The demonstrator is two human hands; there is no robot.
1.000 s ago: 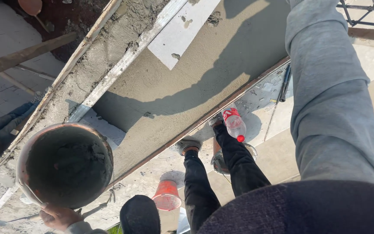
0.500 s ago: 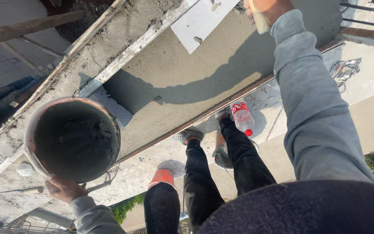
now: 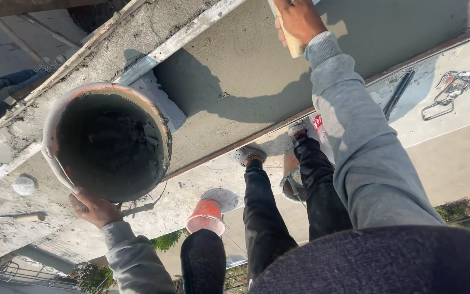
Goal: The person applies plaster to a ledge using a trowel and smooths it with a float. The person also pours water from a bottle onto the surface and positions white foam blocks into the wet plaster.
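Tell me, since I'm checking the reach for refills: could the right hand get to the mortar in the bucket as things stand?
Probably yes. The bucket is open-topped, held up by the left hand beside the plastered wall. Nothing lies between it and the right hand, though that hand grips a wooden float.

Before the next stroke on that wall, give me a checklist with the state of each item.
1. Right hand grips the wooden float: ok.
2. Float lies against the wet plaster wall: ok.
3. Left hand holds the bucket at its lower rim: ok.
4. Mortar in the bucket: ok, dark mix fills it.
5. Bucket held level: cannot tell from this angle.
6. Footing: both shoes stand by the wall's base, an orange bucket close by: ok.
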